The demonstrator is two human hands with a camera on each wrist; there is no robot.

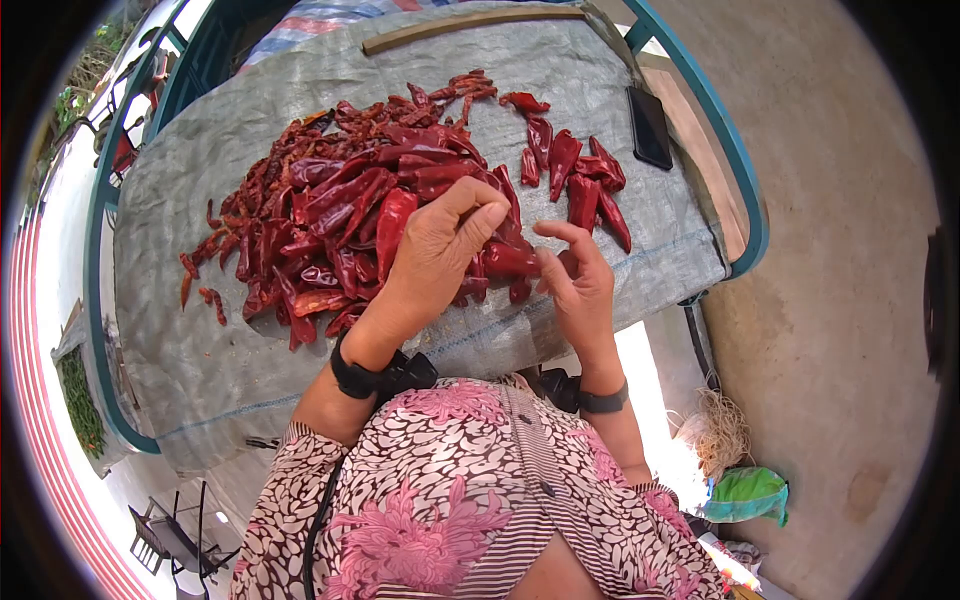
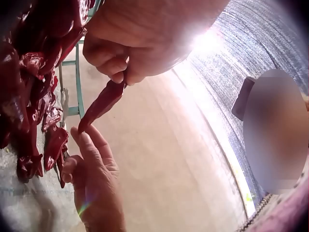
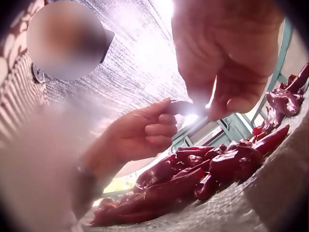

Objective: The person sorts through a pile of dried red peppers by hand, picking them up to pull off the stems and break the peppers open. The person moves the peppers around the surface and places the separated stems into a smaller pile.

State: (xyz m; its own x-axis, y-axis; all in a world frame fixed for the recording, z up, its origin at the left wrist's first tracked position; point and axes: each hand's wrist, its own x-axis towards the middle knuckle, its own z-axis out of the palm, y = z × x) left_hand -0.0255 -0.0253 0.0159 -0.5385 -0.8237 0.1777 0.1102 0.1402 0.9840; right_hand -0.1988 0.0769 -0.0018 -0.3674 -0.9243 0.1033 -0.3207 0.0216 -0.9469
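Observation:
My left hand (image 1: 435,250) is over the right part of a heap of dried red chili peppers (image 1: 340,215). Its fingers pinch one end of a long dark red chili pepper (image 2: 104,104), seen best in the left wrist view. My right hand (image 1: 580,285) faces it, with its thumb and index finger bent towards the left hand. In the left wrist view, the fingertips (image 2: 83,135) of the right hand meet the pepper's pointed end. In the right wrist view, glare partly hides the pepper between the hands.
Several larger chilies (image 1: 565,160) lie apart to the right of the heap on a grey woven sheet (image 1: 180,370). A phone (image 1: 650,128) lies near the sheet's right edge. A wooden strip (image 1: 470,28) lies along the back, and a teal metal frame (image 1: 715,135) borders the surface.

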